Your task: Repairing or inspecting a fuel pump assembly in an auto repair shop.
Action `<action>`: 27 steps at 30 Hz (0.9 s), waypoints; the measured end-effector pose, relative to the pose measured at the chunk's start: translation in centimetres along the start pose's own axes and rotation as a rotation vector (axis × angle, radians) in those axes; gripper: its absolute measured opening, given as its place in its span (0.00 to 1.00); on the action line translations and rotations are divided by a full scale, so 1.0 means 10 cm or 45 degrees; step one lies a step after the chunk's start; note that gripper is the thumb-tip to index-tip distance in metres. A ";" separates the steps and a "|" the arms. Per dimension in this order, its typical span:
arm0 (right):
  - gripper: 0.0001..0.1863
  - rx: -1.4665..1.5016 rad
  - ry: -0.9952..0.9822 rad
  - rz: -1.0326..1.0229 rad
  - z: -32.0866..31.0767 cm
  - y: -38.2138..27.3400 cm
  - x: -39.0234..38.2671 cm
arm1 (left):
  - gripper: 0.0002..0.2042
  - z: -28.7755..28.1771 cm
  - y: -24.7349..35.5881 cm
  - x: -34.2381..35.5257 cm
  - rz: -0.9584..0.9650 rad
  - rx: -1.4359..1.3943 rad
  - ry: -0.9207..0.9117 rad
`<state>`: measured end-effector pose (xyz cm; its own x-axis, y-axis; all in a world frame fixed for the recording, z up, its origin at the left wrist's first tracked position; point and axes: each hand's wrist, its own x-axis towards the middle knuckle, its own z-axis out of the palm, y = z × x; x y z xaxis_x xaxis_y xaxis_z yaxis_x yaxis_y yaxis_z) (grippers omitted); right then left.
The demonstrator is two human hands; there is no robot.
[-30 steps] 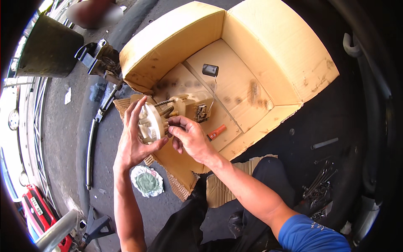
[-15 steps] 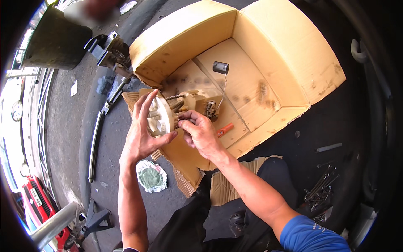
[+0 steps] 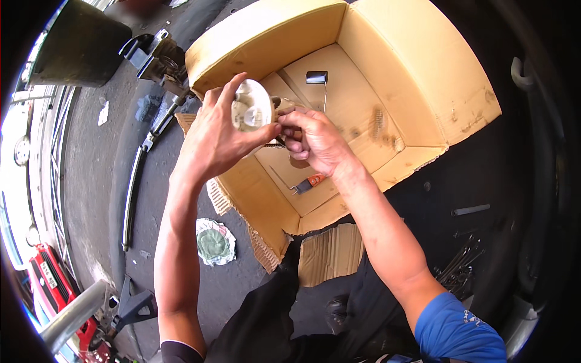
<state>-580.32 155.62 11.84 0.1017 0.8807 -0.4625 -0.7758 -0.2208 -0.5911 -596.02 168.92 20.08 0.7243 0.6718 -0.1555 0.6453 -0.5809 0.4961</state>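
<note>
"What is the person holding?"

"A round, white plastic disc [image 3: 252, 107] with a raised rim, its face tipped toward the left palm. It is held up over the left side of an open brown cardboard box [image 3: 417, 72]."

"How do the hands grip it?"

"The left hand [image 3: 212, 134] is clamped around its edge, fingers above, thumb below. The right hand [image 3: 318, 138] is just beside the disc's far face, thumb and fingers bunched together; from here I cannot tell what they pinch."

"And inside the box?"

"A dark, shiny cylinder [image 3: 316, 77] on a thin metal rod stands out beyond the right hand. Lower down, an orange-and-dark handled tool [image 3: 311, 182] lies on the cardboard."

"Anything on the floor?"

"A crumpled white-and-green round bundle [image 3: 215, 243] lies near the left forearm, and a pile of slim metal spanners [image 3: 460, 266] lies well off to the right."
</note>
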 end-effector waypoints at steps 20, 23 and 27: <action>0.04 0.169 0.032 -0.064 0.02 0.29 0.06 | 0.54 0.02 -0.15 -0.02 0.125 -0.138 -0.024; 0.04 0.146 0.087 -0.069 0.10 0.30 0.06 | 0.53 0.04 -0.17 -0.05 0.129 -0.141 -0.004; 0.04 0.139 0.063 -0.066 0.05 0.32 0.07 | 0.53 0.05 -0.15 -0.06 0.126 -0.146 0.010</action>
<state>-583.05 155.76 9.97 0.1718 0.8676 -0.4667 -0.8318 -0.1261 -0.5406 -597.36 169.19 19.02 0.7807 0.6177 -0.0944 0.5384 -0.5883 0.6033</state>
